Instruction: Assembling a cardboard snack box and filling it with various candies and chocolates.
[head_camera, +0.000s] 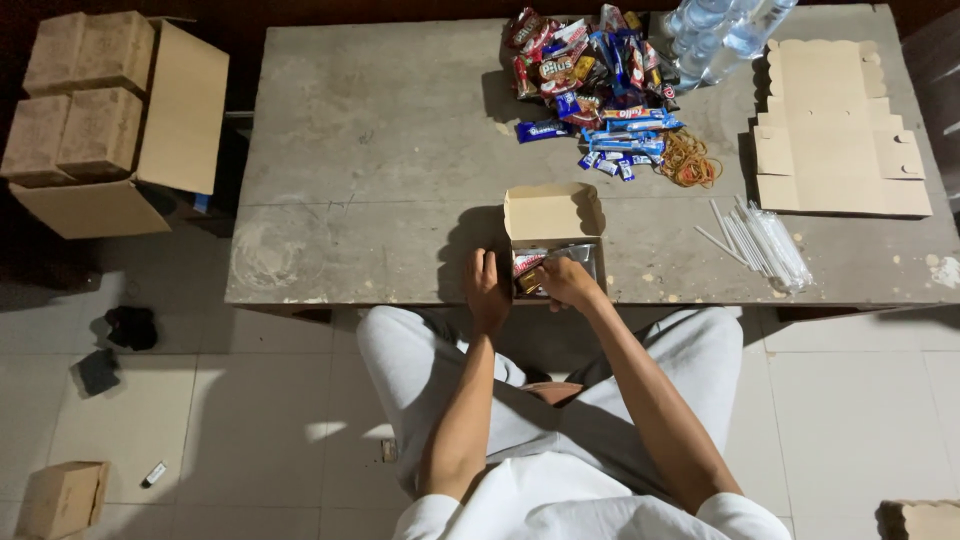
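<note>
Left hand (487, 288): rests flat against the left outer wall of the small open cardboard box (553, 215), fingers extended along it, gripping nothing else.
Right hand (566, 281): reaches into the box from the near side, fingers curled around a snack packet (530, 268) inside; exactly how tight the grip is cannot be told.
Box: sits at the near edge of the grey table (380, 150), lid flap standing up at the back, a few wrapped snacks already inside.
Snack pile (590, 90): heap of red and blue wrapped snacks at the far side of the table, well apart from the box.
Rubber bands (688, 160): tangle just beside the pile.
Water bottles (715, 35): clustered at the far edge.
Flat box blanks (835, 130): stacked on the right.
Wrapped straws (760, 245): bundle lying near the blanks.
Large carton (110, 120): on the floor, left of the table, filled with closed boxes.
</note>
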